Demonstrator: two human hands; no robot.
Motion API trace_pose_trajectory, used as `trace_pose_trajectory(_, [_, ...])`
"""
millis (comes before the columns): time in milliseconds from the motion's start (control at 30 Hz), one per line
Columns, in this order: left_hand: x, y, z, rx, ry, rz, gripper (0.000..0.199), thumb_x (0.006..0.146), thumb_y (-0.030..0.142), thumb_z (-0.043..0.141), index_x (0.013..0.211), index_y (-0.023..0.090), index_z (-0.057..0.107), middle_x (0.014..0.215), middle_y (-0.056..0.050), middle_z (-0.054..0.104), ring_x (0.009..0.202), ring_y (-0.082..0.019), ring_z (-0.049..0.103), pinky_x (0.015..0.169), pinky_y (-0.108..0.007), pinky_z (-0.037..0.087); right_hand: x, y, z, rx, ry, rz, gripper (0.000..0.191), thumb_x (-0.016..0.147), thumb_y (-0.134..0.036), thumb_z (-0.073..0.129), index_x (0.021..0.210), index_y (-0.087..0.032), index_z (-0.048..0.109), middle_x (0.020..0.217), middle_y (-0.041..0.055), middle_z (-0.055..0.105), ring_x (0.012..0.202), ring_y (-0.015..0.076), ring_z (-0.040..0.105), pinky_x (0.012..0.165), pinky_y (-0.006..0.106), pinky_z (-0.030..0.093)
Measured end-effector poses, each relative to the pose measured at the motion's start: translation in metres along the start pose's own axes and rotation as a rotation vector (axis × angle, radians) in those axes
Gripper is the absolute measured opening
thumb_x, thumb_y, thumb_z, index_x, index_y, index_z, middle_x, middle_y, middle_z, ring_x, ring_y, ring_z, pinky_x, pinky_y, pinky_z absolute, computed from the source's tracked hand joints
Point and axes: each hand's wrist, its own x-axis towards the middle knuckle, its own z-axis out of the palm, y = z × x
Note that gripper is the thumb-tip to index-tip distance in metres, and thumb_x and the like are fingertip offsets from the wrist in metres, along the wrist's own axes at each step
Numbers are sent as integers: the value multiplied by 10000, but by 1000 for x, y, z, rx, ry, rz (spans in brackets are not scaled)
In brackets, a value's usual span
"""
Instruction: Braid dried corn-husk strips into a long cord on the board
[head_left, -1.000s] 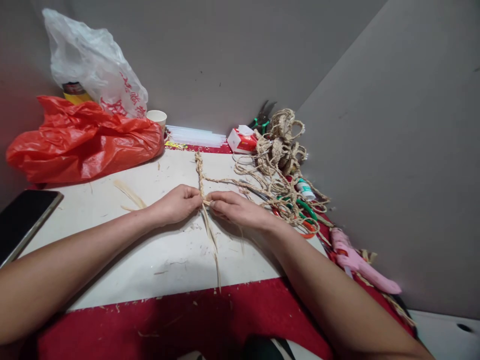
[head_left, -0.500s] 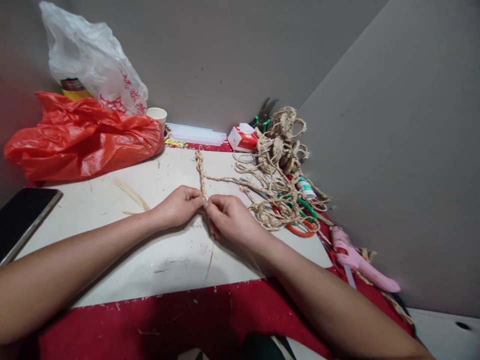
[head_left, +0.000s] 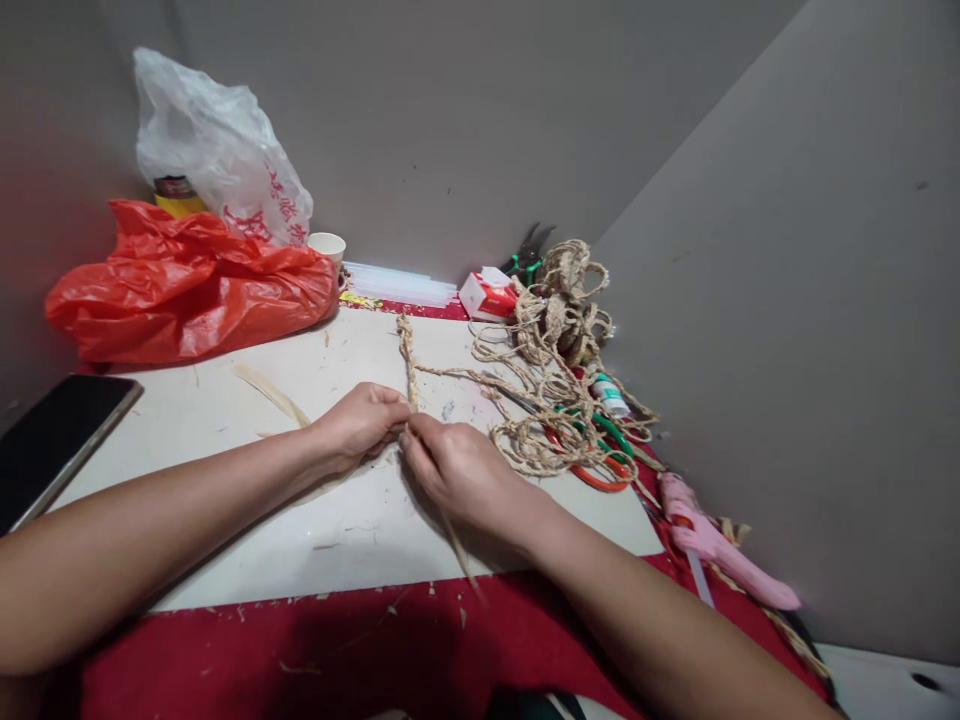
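A straw-coloured braided cord point(head_left: 409, 358) runs from the back of the white board point(head_left: 247, 535) down to my fingers. My left hand point(head_left: 367, 422) pinches it near its lower end. Right beside it, my right hand point(head_left: 454, 460) is closed on the same end, its fingertips meeting those of the left. Loose fibre strands point(head_left: 457, 555) hang below my right hand, toward the board's front edge. Another strip of dry fibre point(head_left: 270, 390) lies on the board behind my left wrist. The exact spot between the fingertips is hidden.
Coiled braided rope point(head_left: 555, 400) heaps at the right, over orange- and green-handled scissors point(head_left: 611, 470). A pink glue gun point(head_left: 724, 550) lies at the right edge. A phone point(head_left: 60, 440), red plastic bag point(head_left: 202, 290), paper cup point(head_left: 328, 246), tissue pack point(head_left: 489, 294) and pliers point(head_left: 529, 255) surround the board.
My hands stay together at the cord's lower end, the right one turned more palm-down. Fibre strands now trail below both hands. The whole view has shifted slightly.
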Motion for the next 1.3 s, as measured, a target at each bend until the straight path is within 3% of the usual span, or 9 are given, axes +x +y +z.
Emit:
trace_pose_trajectory(100, [-1,2,0,17,13,-13,205,781,205,522,581,159,512,367,71,315,328,-39,212,386,-248,109,-6,7,-20,212,-67,-99,290,899,-335,422,743,-163,596,593,33,583,512,118,457,527,246,278])
trace_pose_trajectory(267, [-3,7,-1,4,-34,23,213,818,243,524,625,155,538,383,79,281,339,-37,184,394,-251,105,8,34,-30,561,340,60,334,847,-437,512,667,-160,560,598,17,553,558,115,478,545,230,344])
trace_pose_trajectory(367, [-3,6,-2,10,-59,30,230,821,272,525,625,153,534,402,71,301,362,-40,185,405,-251,108,20,40,-13,803,78,71,312,841,-450,507,757,-155,567,673,30,589,568,109,509,529,220,378])
trace_pose_trajectory(467, [-1,2,-2,41,-44,69,244,805,260,531,589,154,489,425,65,338,388,-42,218,423,-233,154,27,38,5,1051,-211,138,361,849,-493,466,704,-165,515,521,-34,482,379,57,336,371,193,254])
trace_pose_trajectory(633, [2,-3,-3,257,-66,234,260,826,269,477,625,127,562,613,-12,567,566,-82,455,619,-232,375,31,44,8,1064,-257,178,408,798,-533,535,673,-146,564,416,-97,273,339,36,187,320,189,120])
trace_pose_trajectory(833, [-4,4,-2,582,33,338,248,832,235,423,704,126,606,635,-15,572,613,-111,467,623,-241,366,33,49,2,1341,-452,257,369,790,-457,583,600,-157,485,388,-115,227,331,23,125,319,161,94])
trace_pose_trajectory(1033, [-9,10,-4,719,-22,336,213,820,213,408,645,151,512,575,31,464,548,-91,387,562,-232,317,27,38,12,1551,-301,383,222,727,-326,637,703,-113,579,391,-131,200,344,11,99,328,145,77])
trace_pose_trajectory(1200, [-18,19,0,721,-112,117,217,847,259,394,684,157,494,493,33,480,446,-88,433,488,-222,331,22,24,17,1499,-102,425,298,714,-297,613,516,-161,437,347,-104,259,300,15,164,305,162,102])
trace_pose_trajectory(1300, [-23,16,6,564,-159,3,201,876,289,354,839,150,494,512,21,533,392,-99,480,422,-213,354,21,21,17,1566,-117,431,360,702,-310,628,498,-179,362,351,-107,257,298,11,149,307,164,83])
